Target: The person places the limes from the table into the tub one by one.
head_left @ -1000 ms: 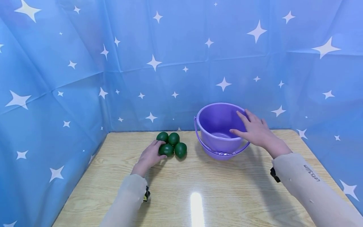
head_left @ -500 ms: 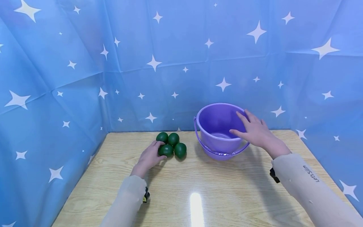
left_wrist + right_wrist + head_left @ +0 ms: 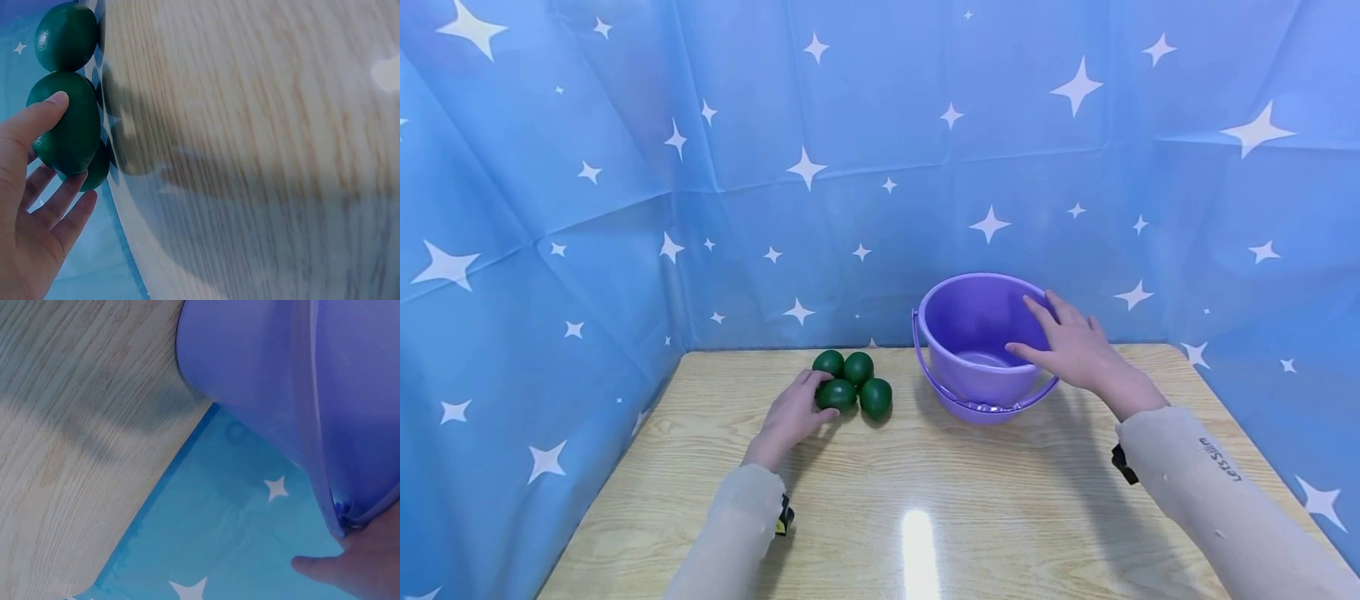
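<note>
Dark green, smooth, egg-shaped fruits like avocados lie in a tight cluster on the left part of the table. My left hand (image 3: 789, 418) grips the near-left avocado (image 3: 838, 397), thumb on one side and fingertips at the other. In the left wrist view the thumb presses against that avocado (image 3: 70, 128), while the lower fingers reach its end. To the right stands a purple bucket (image 3: 977, 382), upright, its handle hanging down in front. My right hand (image 3: 1075, 350) is at the bucket's right rim with spread, fairly straight fingers; the right wrist view shows it close to the handle joint.
The other avocados, including one front-right (image 3: 876, 399), sit right beside the gripped one. A wooden table (image 3: 850, 500) carries everything, and a blue star-patterned curtain (image 3: 880, 108) rises along its back and sides.
</note>
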Demonstrator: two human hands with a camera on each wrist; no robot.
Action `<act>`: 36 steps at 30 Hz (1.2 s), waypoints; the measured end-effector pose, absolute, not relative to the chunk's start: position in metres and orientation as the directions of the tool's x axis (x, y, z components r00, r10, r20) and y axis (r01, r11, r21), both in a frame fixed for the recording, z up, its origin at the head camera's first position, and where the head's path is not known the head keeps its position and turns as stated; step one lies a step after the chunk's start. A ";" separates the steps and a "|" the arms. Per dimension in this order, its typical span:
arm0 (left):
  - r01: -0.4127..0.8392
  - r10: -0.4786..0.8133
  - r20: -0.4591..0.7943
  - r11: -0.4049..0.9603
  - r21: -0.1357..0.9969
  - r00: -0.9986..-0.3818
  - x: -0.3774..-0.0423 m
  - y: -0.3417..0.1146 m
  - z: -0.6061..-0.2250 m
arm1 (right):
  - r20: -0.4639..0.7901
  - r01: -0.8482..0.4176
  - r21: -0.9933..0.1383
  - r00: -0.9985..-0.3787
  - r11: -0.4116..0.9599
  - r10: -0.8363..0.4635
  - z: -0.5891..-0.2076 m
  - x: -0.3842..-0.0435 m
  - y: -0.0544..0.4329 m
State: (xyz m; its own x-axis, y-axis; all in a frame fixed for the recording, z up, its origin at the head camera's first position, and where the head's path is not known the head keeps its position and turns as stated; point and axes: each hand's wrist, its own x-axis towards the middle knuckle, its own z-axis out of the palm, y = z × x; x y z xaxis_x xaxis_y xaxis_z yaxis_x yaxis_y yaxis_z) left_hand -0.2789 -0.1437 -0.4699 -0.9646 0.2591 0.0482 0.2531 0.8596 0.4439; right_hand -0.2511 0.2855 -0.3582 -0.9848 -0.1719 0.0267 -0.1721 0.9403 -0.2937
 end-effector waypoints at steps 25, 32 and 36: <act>0.220 0.221 0.056 0.851 0.477 -0.974 -0.279 -0.147 -0.461 | 0.017 -0.167 -0.304 -0.985 0.938 -0.170 -0.359 -0.252 0.285; 0.214 0.212 0.060 0.846 0.488 -0.975 -0.277 -0.148 -0.454 | 0.016 -0.167 -0.304 -0.985 0.938 -0.170 -0.359 -0.252 0.285; 0.218 0.213 0.066 0.842 0.494 -0.975 -0.278 -0.149 -0.452 | 0.017 -0.168 -0.303 -0.985 0.938 -0.171 -0.359 -0.252 0.285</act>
State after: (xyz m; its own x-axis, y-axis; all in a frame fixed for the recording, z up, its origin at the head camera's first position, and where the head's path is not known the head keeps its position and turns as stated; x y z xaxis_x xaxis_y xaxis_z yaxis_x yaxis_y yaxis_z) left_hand -0.2780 -0.1485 -0.4515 -0.9748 0.2130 0.0664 0.2176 0.8417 0.4941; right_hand -0.2521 0.2851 -0.3594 -0.9852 -0.1706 0.0169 -0.1677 0.9383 -0.3026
